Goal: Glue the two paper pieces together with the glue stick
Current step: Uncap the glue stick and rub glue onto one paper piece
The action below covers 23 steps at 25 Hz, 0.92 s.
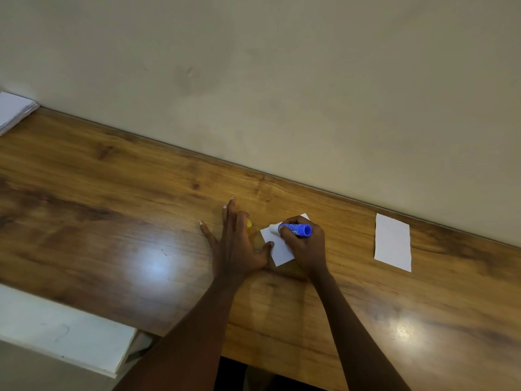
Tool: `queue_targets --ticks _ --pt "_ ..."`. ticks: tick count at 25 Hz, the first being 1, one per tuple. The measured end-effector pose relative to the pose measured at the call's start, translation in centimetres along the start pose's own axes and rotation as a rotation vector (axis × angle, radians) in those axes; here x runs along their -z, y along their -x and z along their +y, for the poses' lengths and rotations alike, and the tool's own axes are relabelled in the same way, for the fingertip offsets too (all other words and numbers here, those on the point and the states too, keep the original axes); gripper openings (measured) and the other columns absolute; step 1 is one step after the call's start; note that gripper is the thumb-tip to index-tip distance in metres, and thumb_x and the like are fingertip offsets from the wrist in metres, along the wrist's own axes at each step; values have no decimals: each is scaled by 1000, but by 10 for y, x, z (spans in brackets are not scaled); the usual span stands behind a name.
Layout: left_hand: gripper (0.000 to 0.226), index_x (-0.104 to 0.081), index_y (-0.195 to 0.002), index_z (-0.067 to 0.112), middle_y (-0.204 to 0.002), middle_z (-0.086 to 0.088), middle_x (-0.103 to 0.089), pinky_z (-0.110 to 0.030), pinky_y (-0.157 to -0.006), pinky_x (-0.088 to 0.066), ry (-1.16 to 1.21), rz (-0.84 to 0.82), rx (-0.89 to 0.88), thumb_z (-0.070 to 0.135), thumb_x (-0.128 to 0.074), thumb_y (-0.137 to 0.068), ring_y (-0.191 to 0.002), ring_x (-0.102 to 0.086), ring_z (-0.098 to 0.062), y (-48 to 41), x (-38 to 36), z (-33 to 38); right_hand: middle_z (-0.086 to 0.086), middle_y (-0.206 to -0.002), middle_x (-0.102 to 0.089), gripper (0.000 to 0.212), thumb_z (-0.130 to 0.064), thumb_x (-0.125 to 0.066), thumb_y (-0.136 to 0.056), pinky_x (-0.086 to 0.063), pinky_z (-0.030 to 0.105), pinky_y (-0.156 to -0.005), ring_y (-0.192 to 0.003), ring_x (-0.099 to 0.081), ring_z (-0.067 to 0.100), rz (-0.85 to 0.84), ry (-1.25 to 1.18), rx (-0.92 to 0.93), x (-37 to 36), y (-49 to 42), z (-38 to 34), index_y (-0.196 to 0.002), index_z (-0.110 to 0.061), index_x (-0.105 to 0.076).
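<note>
A small white paper piece (277, 248) lies on the wooden table (112, 193), partly under my hands. My right hand (306, 248) grips a blue glue stick (294, 229), laid nearly flat with its white tip on the paper's left part. My left hand (235, 244) rests flat on the table with fingers spread, its thumb pressing the paper's left edge. A yellow cap (249, 224) peeks out beside my left hand's fingers. A second white paper piece (392, 241) lies apart to the right.
The table's far edge meets a beige wall (282, 80). A stack of white sheets (14, 110) sits at the far left corner. A white board or shelf (64, 334) lies below the table's near left edge.
</note>
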<state>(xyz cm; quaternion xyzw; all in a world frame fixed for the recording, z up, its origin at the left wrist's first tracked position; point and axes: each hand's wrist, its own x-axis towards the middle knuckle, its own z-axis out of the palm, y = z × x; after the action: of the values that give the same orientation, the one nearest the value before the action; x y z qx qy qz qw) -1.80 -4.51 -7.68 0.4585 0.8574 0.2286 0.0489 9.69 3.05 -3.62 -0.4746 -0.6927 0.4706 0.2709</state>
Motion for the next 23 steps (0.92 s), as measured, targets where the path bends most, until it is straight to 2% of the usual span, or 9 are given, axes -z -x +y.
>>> queue_targets --ticks 2,4,8,12,17,20,22,23 --pt "70 -37 -114 15 -154 -12 -16 -65 -105 9 9 -6 9 53 -68 -64 -142 -10 -31 0 1 1 -9 -64 -56 7 -9 -66 -76 -38 6 -49 -56 -52 7 56 -16 4 10 -4 3 -75 -11 -60" --pt "68 -39 -113 15 -154 -11 -16 -65 -105 8 9 -10 13 51 -68 -64 -143 -10 -30 0 1 2 -4 -65 -57 5 -9 -65 -78 -37 3 -46 -56 -51 7 100 -20 -4 18 -9 6 -77 -8 -59" --pt "68 -38 -113 14 -154 -11 -15 -66 -105 9 18 -16 13 49 -69 -64 -143 -8 -30 0 2 1 4 -74 -58 13 -13 -63 -79 -37 1 -47 -58 -49 8 159 -3 -15 31 -17 13 -83 0 -60" --pt "67 -37 -112 16 -155 -10 -13 -65 -105 11 27 -22 16 50 -68 -65 -143 -6 -29 0 2 1 8 -77 -58 8 -7 -61 -81 -38 0 -47 -60 -49 9 199 5 -35 39 -20 19 -86 -1 -59" --pt "68 -39 -114 14 -154 -11 -15 -65 -105 12 21 -19 17 50 -70 -64 -143 -6 -30 0 2 1 7 -82 -58 6 -10 -60 -82 -42 11 -53 -62 -50 7 221 32 -62 43 -24 19 -87 -8 -56" --pt "65 -40 -112 15 -154 -11 -16 -66 -105 11 19 -22 16 50 -69 -64 -143 -7 -30 1 1 1 5 -88 -60 12 -15 -60 -84 -45 9 -56 -67 -55 12 289 -42 -49 43 -13 17 -95 -11 -57" --pt "66 -40 -113 15 -154 -11 -16 -66 -105 11 9 -18 14 50 -68 -65 -143 -8 -30 0 1 1 4 -95 -62 27 -16 -60 -83 -48 18 -65 -75 -57 20 427 6 -6 37 4 20 -109 -7 -57" --pt "66 -40 -113 15 -154 -11 -17 -66 -104 10 5 -15 14 50 -68 -65 -143 -8 -30 0 1 2 7 -96 -64 32 -17 -61 -83 -50 28 -73 -79 -59 24 458 119 -8 32 13 23 -112 -6 -56"
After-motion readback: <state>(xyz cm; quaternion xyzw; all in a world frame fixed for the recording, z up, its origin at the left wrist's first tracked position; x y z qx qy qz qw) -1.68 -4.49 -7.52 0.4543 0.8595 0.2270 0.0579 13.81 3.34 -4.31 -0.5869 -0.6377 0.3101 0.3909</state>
